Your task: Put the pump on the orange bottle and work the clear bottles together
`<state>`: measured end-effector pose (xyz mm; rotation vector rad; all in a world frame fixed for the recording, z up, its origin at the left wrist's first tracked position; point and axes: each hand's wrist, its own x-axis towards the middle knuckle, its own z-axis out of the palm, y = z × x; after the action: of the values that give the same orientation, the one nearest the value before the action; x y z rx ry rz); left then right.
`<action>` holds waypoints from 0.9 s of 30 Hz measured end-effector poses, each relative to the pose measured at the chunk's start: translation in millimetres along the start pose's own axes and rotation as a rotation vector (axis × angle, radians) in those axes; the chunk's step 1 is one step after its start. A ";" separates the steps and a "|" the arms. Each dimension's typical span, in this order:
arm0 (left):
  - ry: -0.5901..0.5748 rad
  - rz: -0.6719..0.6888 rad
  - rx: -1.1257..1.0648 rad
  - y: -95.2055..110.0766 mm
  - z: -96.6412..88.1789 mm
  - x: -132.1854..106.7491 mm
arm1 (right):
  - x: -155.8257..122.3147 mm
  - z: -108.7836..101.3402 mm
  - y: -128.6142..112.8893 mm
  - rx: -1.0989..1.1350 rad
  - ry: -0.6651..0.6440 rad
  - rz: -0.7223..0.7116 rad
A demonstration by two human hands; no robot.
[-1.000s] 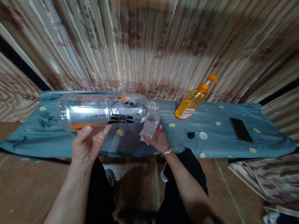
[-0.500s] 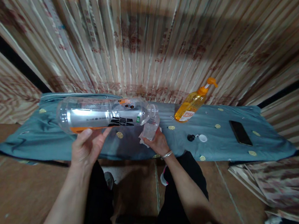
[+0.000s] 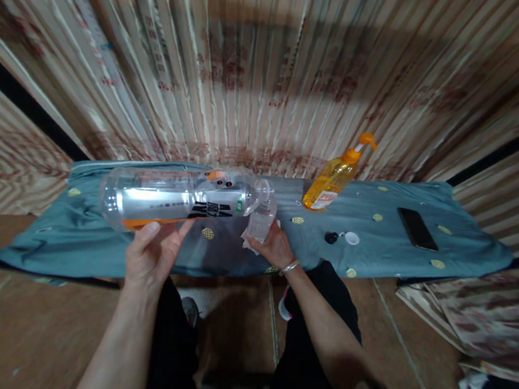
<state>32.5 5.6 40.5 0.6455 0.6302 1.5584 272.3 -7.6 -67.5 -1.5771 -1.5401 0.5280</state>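
My left hand (image 3: 154, 253) grips a large clear plastic bottle (image 3: 174, 196) from below and holds it on its side, neck pointing right. The bottle's mouth meets the top of a small clear bottle (image 3: 261, 219) that stands upright on the blue cloth-covered table (image 3: 93, 237). My right hand (image 3: 271, 244) is wrapped round the base of the small bottle, with a bit of white tissue under it. A bracelet shows on my right wrist.
An orange pump dispenser bottle (image 3: 333, 179) stands at the back of the table. A small black cap (image 3: 330, 237) and a white cap (image 3: 351, 237) lie to the right of my hand. A black phone (image 3: 417, 228) lies further right. Patterned curtains hang behind.
Both hands and both bottles stay as they were; the view shifts only slightly.
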 end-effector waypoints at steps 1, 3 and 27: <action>-0.003 -0.003 0.004 0.1 -0.2 0.1 | 0.1 0.1 0.4 -0.007 0.000 0.000; -0.010 -0.008 0.015 0.3 -0.4 0.3 | 0.1 0.4 1.2 -0.025 0.007 -0.002; -0.017 0.017 0.031 -1.3 -2.4 2.0 | -0.1 2.7 4.7 -0.043 0.019 -0.012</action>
<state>31.5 7.7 38.0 0.6884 0.6392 1.5604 272.9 -6.4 -72.8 -1.6004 -1.5549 0.4745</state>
